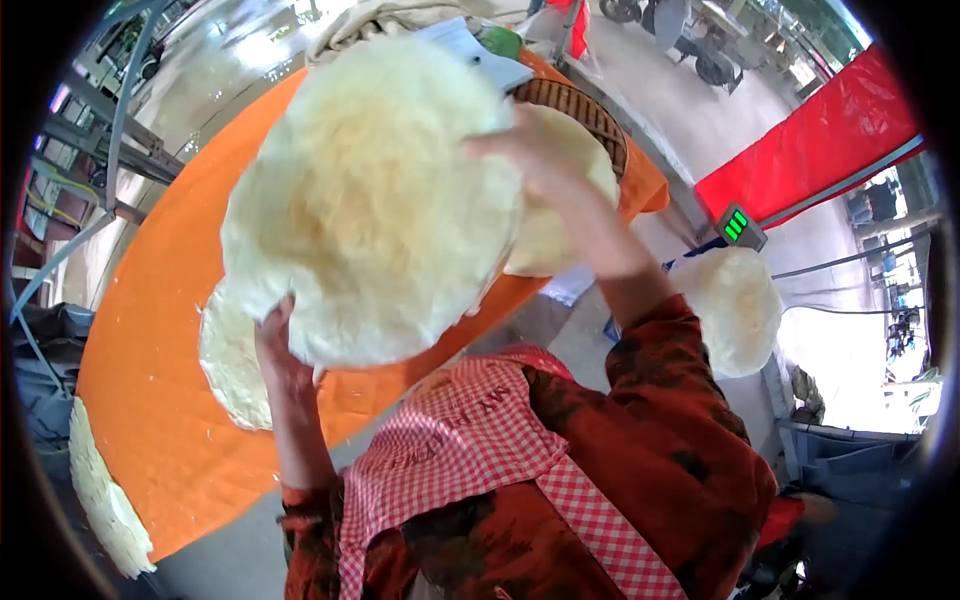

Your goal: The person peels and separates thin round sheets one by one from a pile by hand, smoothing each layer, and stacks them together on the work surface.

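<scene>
A large, thin, round flatbread (370, 210), pale with a yellowish middle, is raised in front of me and tilted. My left hand (280, 345) is closed on its lower left edge, thumb on the near face and fingers hidden behind. At the upper right edge, my right hand (535, 155) grips the same sheet; it is blurred, with one digit lying over the face. Partly covered below the raised sheet is another flatbread (235, 365) on the orange cloth (170, 310). Behind my right hand, a further round (570, 165) lies on a brown woven tray (585, 105).
One more flatbread (735, 310) lies at right, beside a small green-lit display (738, 226). At the table's left edge hangs a pale sheet (105, 490). A metal frame (115, 150) stands at left, a red sheet barrier (815, 140) at right. Cloth (385, 18) lies at the back.
</scene>
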`<action>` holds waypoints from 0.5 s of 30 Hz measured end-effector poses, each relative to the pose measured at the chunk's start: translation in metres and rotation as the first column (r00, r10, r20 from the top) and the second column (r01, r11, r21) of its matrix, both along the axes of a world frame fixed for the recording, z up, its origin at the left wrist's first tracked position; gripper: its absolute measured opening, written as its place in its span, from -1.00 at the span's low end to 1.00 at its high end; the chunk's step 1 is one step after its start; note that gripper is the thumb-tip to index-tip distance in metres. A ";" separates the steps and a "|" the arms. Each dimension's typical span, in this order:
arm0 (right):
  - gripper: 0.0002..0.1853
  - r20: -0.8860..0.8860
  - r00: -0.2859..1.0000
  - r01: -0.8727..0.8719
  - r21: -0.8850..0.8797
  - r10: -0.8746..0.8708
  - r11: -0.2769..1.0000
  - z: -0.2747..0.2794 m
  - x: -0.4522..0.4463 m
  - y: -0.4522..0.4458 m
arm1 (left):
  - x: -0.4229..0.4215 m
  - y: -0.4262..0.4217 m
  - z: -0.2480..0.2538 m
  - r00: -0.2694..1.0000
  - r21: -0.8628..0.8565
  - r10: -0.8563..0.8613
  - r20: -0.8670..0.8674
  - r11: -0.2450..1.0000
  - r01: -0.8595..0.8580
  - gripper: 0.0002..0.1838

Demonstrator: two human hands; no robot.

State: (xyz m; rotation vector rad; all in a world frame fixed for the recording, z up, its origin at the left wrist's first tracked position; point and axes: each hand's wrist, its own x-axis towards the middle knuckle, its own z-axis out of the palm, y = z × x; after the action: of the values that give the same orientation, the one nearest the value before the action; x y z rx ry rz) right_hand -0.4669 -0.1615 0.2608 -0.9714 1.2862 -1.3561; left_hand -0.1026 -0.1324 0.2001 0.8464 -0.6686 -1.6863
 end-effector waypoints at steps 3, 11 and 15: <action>-0.59 -0.001 0.999 -0.038 -0.136 0.038 0.990 -0.003 -0.108 0.018 | -0.095 -0.023 0.001 0.995 0.023 -0.094 -0.025 0.995 0.094 -0.46; -0.50 -0.096 0.993 0.077 0.125 -0.065 0.989 -0.207 -0.271 0.044 | -0.241 -0.034 -0.148 0.802 0.196 -0.233 0.549 0.969 0.148 -0.55; -0.57 -0.270 0.956 0.178 0.211 -0.117 0.961 -0.249 -0.287 0.052 | -0.219 -0.060 -0.195 0.717 0.136 -0.067 0.694 0.990 -0.039 -0.39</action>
State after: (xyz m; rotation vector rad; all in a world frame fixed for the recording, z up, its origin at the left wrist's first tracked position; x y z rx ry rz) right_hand -0.7538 -0.1098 0.0119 -0.9198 1.7032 -1.1832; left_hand -0.3212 -0.1926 0.0054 1.6260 -1.0695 -1.4039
